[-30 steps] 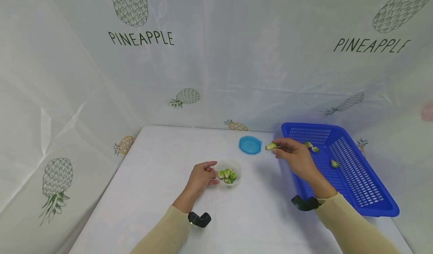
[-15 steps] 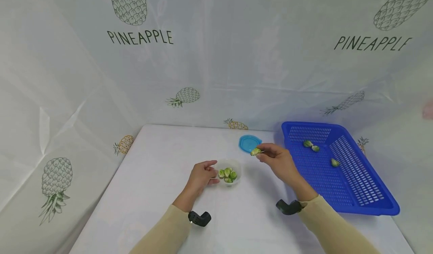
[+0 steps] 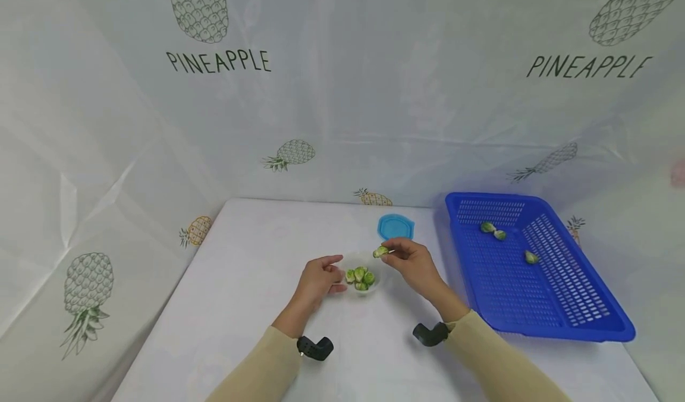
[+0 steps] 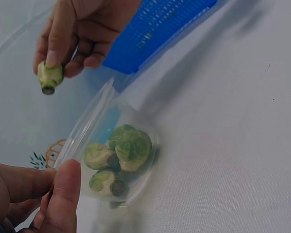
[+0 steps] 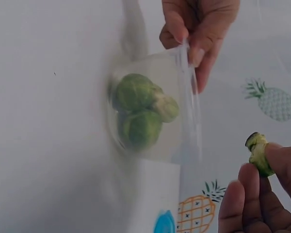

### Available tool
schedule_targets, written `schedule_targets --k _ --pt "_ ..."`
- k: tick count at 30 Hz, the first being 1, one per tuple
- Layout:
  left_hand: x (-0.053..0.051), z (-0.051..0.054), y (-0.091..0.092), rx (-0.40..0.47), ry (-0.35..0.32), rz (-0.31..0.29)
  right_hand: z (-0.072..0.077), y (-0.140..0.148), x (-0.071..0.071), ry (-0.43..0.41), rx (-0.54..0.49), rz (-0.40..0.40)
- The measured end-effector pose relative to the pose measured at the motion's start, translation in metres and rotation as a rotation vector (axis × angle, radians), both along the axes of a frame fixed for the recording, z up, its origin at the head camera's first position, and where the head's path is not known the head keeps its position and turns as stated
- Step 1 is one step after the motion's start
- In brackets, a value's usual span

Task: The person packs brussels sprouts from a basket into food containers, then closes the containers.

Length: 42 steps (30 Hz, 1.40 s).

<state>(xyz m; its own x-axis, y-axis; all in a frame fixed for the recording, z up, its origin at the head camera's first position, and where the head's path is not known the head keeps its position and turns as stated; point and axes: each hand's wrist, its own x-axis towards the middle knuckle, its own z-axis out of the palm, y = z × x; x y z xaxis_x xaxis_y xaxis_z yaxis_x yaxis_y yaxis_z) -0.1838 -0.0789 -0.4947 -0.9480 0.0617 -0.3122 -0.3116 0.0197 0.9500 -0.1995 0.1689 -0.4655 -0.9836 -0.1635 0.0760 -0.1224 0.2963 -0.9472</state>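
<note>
A clear round container with several Brussels sprouts stands on the white table. My left hand is at its left side; in the left wrist view the thumb and fingers of that hand pinch the container's rim. Above the container's upper right edge, my right hand pinches one sprout between thumb and fingertips. The right wrist view shows this held sprout with its cut stem end outward, apart from the container.
A blue perforated basket at the right holds a few sprouts, such as one near its right wall. A light-blue lid lies behind the container. Pineapple-print sheeting rises behind the table.
My right hand has moved left from the basket's left edge, past the blue lid, to the container, carrying the sprout. My left hand has stayed at the container.
</note>
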Motion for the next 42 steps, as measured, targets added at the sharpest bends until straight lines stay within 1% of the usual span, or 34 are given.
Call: schedule_targets --k 6,10,15,21,26,35,42 --pt "0.002 0.000 -0.001 0.004 -0.006 0.004 -0.012 -0.010 -0.004 -0.012 0.043 -0.004" --pt "0.001 0.001 -0.001 0.011 -0.008 0.006 -0.015 -0.013 -0.007 -0.004 0.067 0.001" --pt "-0.001 0.002 0.000 0.000 -0.004 0.010 -0.017 -0.015 -0.009 -0.006 0.087 -0.007" --pt "0.001 0.001 0.000 -0.012 -0.014 0.015 -0.019 -0.017 -0.008 -0.029 0.105 -0.007" --pt "0.002 0.002 0.001 -0.010 -0.010 0.011 -0.021 -0.019 -0.009 -0.005 0.110 -0.009" --pt "0.002 0.002 0.001 -0.017 -0.015 0.011 -0.023 -0.022 -0.008 0.024 0.167 -0.013" --pt "0.001 0.001 0.000 -0.020 -0.008 0.008 -0.022 -0.023 -0.007 0.010 0.186 -0.001"
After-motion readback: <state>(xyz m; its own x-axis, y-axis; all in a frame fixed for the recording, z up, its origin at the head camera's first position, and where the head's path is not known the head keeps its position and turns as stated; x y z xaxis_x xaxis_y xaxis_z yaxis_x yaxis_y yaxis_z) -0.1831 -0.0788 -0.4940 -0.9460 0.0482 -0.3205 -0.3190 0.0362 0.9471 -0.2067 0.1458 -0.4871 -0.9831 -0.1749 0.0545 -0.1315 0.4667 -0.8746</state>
